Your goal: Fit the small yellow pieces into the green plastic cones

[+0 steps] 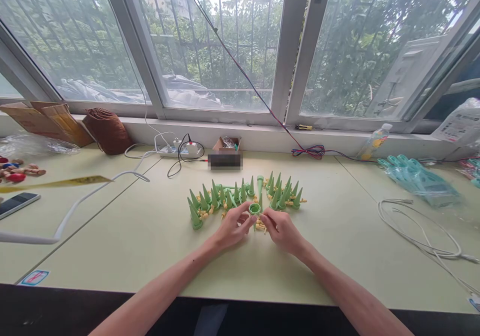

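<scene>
My left hand (237,224) is closed round a green plastic spike (254,209), holding it by its collar between thumb and forefinger. Its hollow round end faces up towards me and its tip points down. Close beside it on the right, my right hand (280,230) is pinched shut; whatever its fingertips hold is too small to make out. Below and between the hands lie small yellow plastic pieces (260,226). Several more green spikes (213,196) stand tip-up behind my left hand, with yellow parts among them. Another group of green spikes (284,192) stands behind my right hand.
At the back are a small cardboard box (227,143), a power strip (176,149) and a bundled cable (308,151). A bottle (375,142), bagged teal items (420,178) and a grey cable (420,246) lie right. A phone (18,204) and white cable (71,216) are left.
</scene>
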`<action>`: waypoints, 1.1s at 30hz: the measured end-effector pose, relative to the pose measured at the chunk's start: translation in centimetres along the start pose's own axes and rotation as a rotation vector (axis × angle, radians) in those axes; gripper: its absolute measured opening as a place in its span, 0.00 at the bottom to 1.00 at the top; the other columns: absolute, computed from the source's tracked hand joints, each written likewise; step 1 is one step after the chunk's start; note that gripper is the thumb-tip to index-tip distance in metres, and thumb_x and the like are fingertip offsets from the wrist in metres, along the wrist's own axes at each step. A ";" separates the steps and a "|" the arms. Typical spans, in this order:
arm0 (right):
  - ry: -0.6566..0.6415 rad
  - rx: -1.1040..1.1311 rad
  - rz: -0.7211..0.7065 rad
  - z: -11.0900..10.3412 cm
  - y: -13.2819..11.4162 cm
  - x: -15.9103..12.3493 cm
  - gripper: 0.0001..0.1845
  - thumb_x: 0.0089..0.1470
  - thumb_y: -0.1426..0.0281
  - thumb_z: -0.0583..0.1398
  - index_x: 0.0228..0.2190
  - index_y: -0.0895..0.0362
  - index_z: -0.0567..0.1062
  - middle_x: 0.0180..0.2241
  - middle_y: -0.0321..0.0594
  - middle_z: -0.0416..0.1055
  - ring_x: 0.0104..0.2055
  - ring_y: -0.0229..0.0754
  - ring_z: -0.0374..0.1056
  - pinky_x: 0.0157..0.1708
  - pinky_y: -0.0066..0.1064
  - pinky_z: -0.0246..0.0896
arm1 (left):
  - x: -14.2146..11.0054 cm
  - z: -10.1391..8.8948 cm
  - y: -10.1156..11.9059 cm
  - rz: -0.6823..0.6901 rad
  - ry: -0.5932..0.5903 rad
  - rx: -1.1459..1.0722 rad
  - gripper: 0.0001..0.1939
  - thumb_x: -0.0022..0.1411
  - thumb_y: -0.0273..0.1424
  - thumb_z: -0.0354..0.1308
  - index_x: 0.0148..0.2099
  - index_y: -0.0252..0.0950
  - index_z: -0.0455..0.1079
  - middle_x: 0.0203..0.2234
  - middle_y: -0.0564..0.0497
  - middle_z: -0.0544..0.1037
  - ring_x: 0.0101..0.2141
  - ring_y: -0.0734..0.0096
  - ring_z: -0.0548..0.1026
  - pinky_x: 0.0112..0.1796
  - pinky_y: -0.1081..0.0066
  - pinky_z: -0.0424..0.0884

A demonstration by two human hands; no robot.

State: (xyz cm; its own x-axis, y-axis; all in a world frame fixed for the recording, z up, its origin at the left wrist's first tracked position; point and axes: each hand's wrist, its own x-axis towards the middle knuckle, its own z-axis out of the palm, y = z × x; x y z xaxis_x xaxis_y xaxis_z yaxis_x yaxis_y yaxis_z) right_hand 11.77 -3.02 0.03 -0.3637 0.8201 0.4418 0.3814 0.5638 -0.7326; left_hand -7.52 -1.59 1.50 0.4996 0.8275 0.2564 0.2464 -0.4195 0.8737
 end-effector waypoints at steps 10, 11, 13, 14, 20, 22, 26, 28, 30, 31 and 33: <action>0.000 -0.001 0.000 0.0 0.0 0.0 0.17 0.66 0.66 0.50 0.25 0.55 0.61 0.20 0.30 0.55 0.21 0.34 0.48 0.23 0.27 0.45 | 0.0 0.0 -0.1 -0.006 -0.007 -0.021 0.12 0.68 0.41 0.50 0.42 0.36 0.61 0.18 0.59 0.67 0.18 0.79 0.63 0.22 0.79 0.63; -0.001 -0.001 0.000 0.0 0.0 0.0 0.17 0.66 0.66 0.50 0.25 0.55 0.61 0.20 0.30 0.55 0.21 0.34 0.48 0.23 0.27 0.45 | 0.0 0.0 -0.2 -0.007 -0.008 -0.021 0.13 0.68 0.41 0.50 0.42 0.36 0.61 0.18 0.59 0.66 0.18 0.79 0.63 0.22 0.79 0.63; 0.000 -0.002 0.000 0.0 0.0 0.1 0.16 0.66 0.66 0.50 0.25 0.55 0.60 0.20 0.30 0.54 0.21 0.33 0.48 0.23 0.27 0.45 | 0.0 0.0 -0.2 -0.010 -0.011 -0.023 0.13 0.68 0.41 0.49 0.43 0.36 0.61 0.18 0.59 0.66 0.18 0.79 0.64 0.22 0.78 0.63; 0.000 -0.003 0.000 0.0 0.0 0.1 0.16 0.66 0.67 0.50 0.25 0.55 0.60 0.20 0.29 0.54 0.21 0.33 0.47 0.23 0.27 0.45 | 0.0 0.0 -0.2 -0.012 -0.012 -0.025 0.13 0.68 0.41 0.49 0.43 0.36 0.61 0.18 0.59 0.66 0.18 0.79 0.64 0.22 0.78 0.63; -0.011 -0.004 -0.002 -0.1 -0.1 0.1 0.16 0.66 0.67 0.50 0.25 0.55 0.60 0.20 0.30 0.55 0.21 0.33 0.48 0.23 0.27 0.45 | 0.0 0.0 -0.3 -0.038 -0.034 0.014 0.13 0.67 0.41 0.51 0.42 0.36 0.61 0.19 0.59 0.65 0.20 0.77 0.65 0.23 0.77 0.63; -0.009 -0.008 -0.003 0.0 -0.1 0.1 0.16 0.66 0.68 0.50 0.25 0.55 0.60 0.20 0.30 0.55 0.21 0.33 0.48 0.23 0.27 0.45 | 0.0 0.0 -0.4 -0.045 -0.041 0.020 0.13 0.67 0.42 0.52 0.42 0.37 0.61 0.20 0.59 0.65 0.20 0.77 0.65 0.23 0.77 0.63; 0.000 -0.015 -0.009 0.0 -0.1 0.1 0.16 0.66 0.68 0.50 0.25 0.55 0.60 0.20 0.30 0.54 0.21 0.33 0.48 0.23 0.27 0.45 | 0.0 0.0 -0.5 -0.052 -0.034 0.031 0.13 0.67 0.42 0.51 0.43 0.37 0.60 0.19 0.59 0.65 0.20 0.76 0.65 0.24 0.77 0.63; 0.000 -0.016 -0.008 0.0 -0.1 0.0 0.16 0.66 0.68 0.50 0.25 0.55 0.60 0.20 0.30 0.54 0.21 0.33 0.48 0.23 0.27 0.45 | -0.1 0.0 -0.4 -0.049 -0.033 0.024 0.13 0.68 0.42 0.49 0.44 0.37 0.60 0.18 0.59 0.66 0.19 0.76 0.65 0.24 0.77 0.63; -0.002 -0.019 -0.005 0.0 -0.1 0.0 0.16 0.66 0.68 0.50 0.25 0.55 0.60 0.20 0.29 0.55 0.21 0.33 0.48 0.23 0.27 0.46 | -0.1 0.0 -0.2 -0.047 -0.031 0.013 0.13 0.68 0.42 0.49 0.43 0.37 0.60 0.18 0.59 0.66 0.19 0.77 0.64 0.24 0.77 0.63; -0.002 -0.020 -0.004 0.0 -0.2 0.0 0.16 0.66 0.67 0.50 0.25 0.55 0.60 0.20 0.29 0.54 0.21 0.33 0.48 0.23 0.27 0.46 | -0.1 0.0 -0.1 -0.047 -0.028 0.008 0.13 0.68 0.42 0.49 0.43 0.37 0.60 0.18 0.59 0.66 0.19 0.77 0.64 0.24 0.77 0.63; -0.001 -0.024 -0.004 0.0 -0.2 0.0 0.16 0.66 0.67 0.50 0.25 0.55 0.60 0.20 0.29 0.55 0.21 0.33 0.48 0.23 0.27 0.46 | 0.0 0.0 0.0 -0.049 -0.024 -0.003 0.13 0.68 0.43 0.49 0.42 0.37 0.60 0.18 0.59 0.66 0.19 0.77 0.64 0.23 0.77 0.63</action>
State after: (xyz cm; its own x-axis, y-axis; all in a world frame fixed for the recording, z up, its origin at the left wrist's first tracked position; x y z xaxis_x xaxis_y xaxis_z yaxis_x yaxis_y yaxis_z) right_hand 11.69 -3.14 0.18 -0.3665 0.8174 0.4444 0.4003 0.5697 -0.7178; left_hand -7.56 -1.63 1.52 0.5068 0.8378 0.2031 0.2685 -0.3773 0.8863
